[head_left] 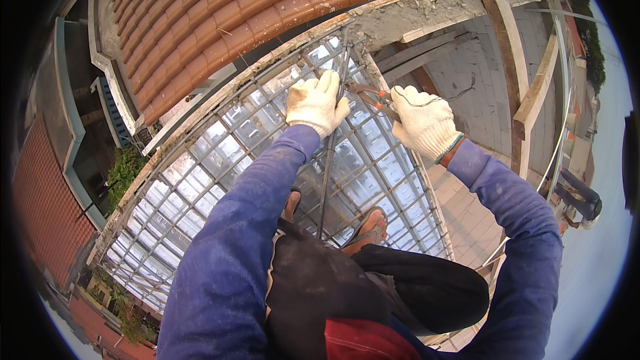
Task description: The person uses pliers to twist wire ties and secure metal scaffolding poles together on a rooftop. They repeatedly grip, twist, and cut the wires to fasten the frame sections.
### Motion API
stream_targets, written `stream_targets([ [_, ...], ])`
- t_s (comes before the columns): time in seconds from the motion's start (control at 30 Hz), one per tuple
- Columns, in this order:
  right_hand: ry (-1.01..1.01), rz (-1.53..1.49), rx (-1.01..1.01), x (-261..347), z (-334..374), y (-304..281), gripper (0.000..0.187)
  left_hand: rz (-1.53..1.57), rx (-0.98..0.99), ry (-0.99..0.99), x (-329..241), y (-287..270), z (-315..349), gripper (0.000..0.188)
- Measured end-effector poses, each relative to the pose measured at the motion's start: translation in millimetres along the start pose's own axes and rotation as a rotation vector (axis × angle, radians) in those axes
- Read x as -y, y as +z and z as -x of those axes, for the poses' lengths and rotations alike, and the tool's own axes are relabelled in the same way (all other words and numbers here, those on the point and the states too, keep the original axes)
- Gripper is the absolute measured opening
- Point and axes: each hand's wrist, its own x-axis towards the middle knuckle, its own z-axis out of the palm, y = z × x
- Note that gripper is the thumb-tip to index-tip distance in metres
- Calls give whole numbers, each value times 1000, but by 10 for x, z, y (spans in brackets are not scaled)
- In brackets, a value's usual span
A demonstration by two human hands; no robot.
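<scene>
My left hand [316, 103], in a cream knitted glove, is closed at a long dark steel bar [328, 172] that runs down the middle of a rebar mesh [250, 150]. Its thumb lies against the bar. In my right hand [424, 120], also gloved, are pincers [371, 95] with orange on the handles. The jaws reach the bar just right of my left fingers, near the mesh's far corner. What they bite on is too small to make out. Thin dark wire [460, 95] sticks out to the right from my right hand.
Shiny metal sheeting [280, 112] lies under the mesh, where my sandalled foot [371, 228] rests. A rough concrete edge [427, 13] and orange roof tiles [247, 0] border it. Timber posts [503, 33] stand to the right above a paved floor far below. Another person [581, 199] is at far right.
</scene>
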Motion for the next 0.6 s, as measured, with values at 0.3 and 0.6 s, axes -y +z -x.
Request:
stream_targets([
  [0.3,163,-160,329,-163,-84,99,40,-15,31,-15,-2,-9,13,52],
  [0.6,355,-373,500,-173,-274,-257,56,-28,21,-12,-3,-16,9,53],
])
